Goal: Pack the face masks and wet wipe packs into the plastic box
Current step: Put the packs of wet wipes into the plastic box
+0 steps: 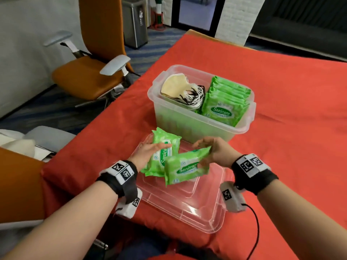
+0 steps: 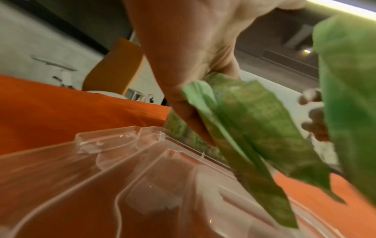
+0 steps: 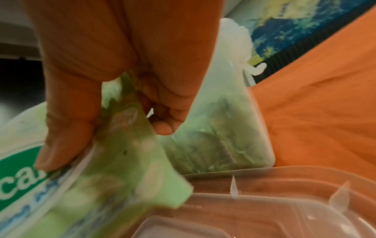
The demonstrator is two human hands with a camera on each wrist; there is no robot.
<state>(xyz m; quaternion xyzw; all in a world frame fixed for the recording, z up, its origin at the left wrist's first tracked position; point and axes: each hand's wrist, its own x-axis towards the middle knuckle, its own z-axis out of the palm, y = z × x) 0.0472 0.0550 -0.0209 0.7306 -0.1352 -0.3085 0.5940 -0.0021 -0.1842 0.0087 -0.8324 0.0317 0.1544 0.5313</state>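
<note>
A clear plastic box stands on the red cloth. Inside, face masks fill the left side and several green wet wipe packs stand upright on the right. Its clear lid lies flat in front of it. Above the lid, my left hand grips one green wet wipe pack by its side. My right hand pinches the crimped end of a second pack, which overlaps the first.
The red-covered table stretches right and behind the box. An orange office chair stands off the table's left edge, with a metal bin behind it. Another orange seat is at the lower left.
</note>
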